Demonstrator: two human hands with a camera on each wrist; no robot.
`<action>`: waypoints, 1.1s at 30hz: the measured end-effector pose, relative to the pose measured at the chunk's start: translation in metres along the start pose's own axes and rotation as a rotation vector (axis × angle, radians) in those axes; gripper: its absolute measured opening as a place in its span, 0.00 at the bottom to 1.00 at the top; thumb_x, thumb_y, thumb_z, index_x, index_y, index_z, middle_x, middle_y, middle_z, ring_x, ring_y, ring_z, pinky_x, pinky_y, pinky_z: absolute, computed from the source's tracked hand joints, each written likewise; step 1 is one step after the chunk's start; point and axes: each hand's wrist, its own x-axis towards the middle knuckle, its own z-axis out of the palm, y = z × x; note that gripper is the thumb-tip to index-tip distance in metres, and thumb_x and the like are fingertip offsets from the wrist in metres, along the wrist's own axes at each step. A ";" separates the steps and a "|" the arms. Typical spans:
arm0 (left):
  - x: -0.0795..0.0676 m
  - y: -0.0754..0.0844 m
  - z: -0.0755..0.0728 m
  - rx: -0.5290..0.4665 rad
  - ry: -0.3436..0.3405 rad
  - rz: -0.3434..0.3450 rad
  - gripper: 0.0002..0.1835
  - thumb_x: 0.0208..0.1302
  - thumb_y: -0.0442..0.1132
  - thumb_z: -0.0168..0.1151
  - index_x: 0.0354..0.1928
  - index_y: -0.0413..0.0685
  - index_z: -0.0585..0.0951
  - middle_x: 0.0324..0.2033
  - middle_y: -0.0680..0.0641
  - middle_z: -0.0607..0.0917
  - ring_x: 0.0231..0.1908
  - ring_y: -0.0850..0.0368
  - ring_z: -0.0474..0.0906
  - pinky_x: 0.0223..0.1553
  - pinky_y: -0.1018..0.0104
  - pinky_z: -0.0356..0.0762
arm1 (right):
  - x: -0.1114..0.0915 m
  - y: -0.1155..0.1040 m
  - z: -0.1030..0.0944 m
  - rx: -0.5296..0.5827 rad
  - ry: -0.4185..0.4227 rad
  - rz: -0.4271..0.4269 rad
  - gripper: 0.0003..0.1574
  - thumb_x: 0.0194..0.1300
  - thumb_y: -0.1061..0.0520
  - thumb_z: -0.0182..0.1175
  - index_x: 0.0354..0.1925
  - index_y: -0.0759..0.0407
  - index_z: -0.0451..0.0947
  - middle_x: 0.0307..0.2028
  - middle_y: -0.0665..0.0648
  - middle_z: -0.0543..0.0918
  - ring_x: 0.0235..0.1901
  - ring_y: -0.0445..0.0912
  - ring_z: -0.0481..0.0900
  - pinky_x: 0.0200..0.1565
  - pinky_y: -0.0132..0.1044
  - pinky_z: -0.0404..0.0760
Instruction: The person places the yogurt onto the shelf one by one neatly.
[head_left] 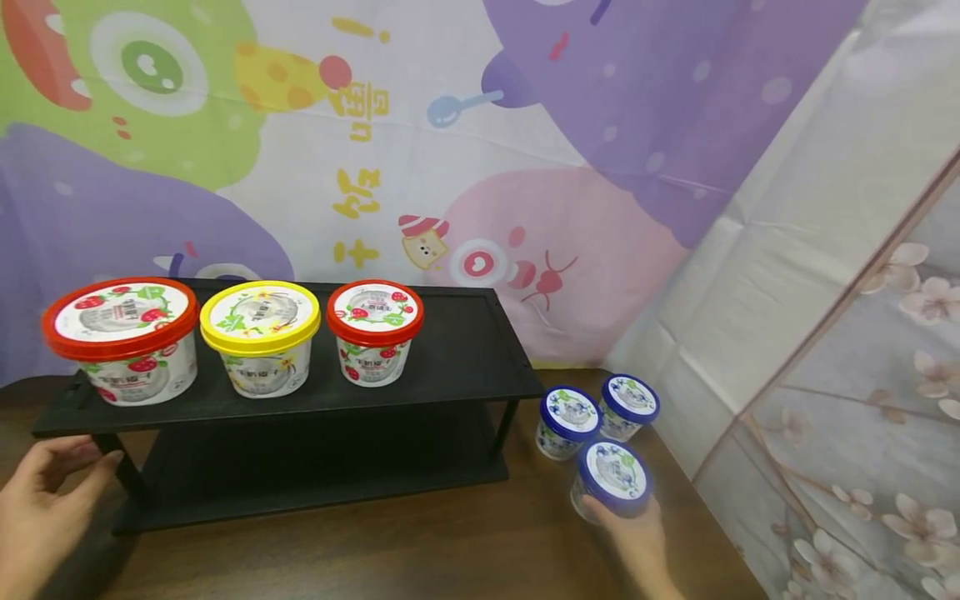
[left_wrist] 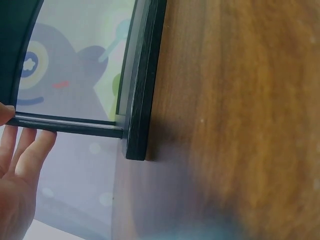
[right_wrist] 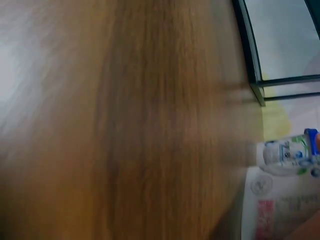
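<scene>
A black two-tier shelf [head_left: 461,342] stands on the table. My left hand [head_left: 56,500] is at its left front leg; in the left wrist view the thumb and fingers [left_wrist: 37,155] grip that leg [left_wrist: 70,126] from opposite sides. To the right of the shelf, my right hand [head_left: 637,537] holds a blue-lidded tub [head_left: 615,473], lid up. Behind it are two more blue-lidded tubs, one near the shelf [head_left: 570,417] and one farther right [head_left: 628,404]. The right wrist view shows only part of a tub's printed side [right_wrist: 280,200] close up.
On the top tier stand a large red-lidded tub [head_left: 123,333], a yellow-lidded tub [head_left: 260,333] and a smaller red-lidded tub [head_left: 375,329]. A cartoon-printed cloth [head_left: 420,150] hangs behind. A flower-printed panel [head_left: 862,433] borders the wooden table [head_left: 420,550] on the right.
</scene>
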 end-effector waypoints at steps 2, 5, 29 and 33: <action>0.000 0.002 -0.001 0.012 0.001 -0.019 0.30 0.52 0.18 0.59 0.39 0.69 0.71 0.30 0.78 0.70 0.32 0.88 0.66 0.33 0.95 0.62 | 0.001 0.000 0.005 0.006 0.020 -0.002 0.69 0.46 0.42 0.72 0.67 0.76 0.44 0.61 0.78 0.61 0.61 0.69 0.61 0.63 0.62 0.59; 0.000 0.005 -0.001 0.028 -0.002 -0.056 0.28 0.52 0.19 0.60 0.38 0.68 0.72 0.29 0.79 0.70 0.32 0.88 0.66 0.32 0.95 0.62 | 0.002 0.000 0.011 0.019 0.058 0.007 0.71 0.45 0.43 0.73 0.67 0.77 0.41 0.60 0.79 0.60 0.61 0.70 0.60 0.63 0.62 0.58; 0.001 0.008 -0.003 0.085 -0.020 -0.066 0.20 0.51 0.20 0.62 0.38 0.54 0.75 0.29 0.78 0.70 0.32 0.88 0.67 0.36 0.94 0.62 | 0.012 0.005 0.005 0.014 0.058 -0.064 0.62 0.42 0.48 0.75 0.64 0.73 0.53 0.58 0.74 0.67 0.58 0.64 0.66 0.62 0.57 0.62; 0.001 0.011 -0.003 0.101 -0.026 -0.076 0.18 0.52 0.20 0.62 0.39 0.50 0.75 0.29 0.78 0.69 0.32 0.88 0.66 0.36 0.94 0.62 | 0.011 0.000 0.003 0.018 0.030 -0.110 0.58 0.43 0.52 0.75 0.64 0.72 0.56 0.57 0.74 0.69 0.58 0.63 0.68 0.62 0.56 0.64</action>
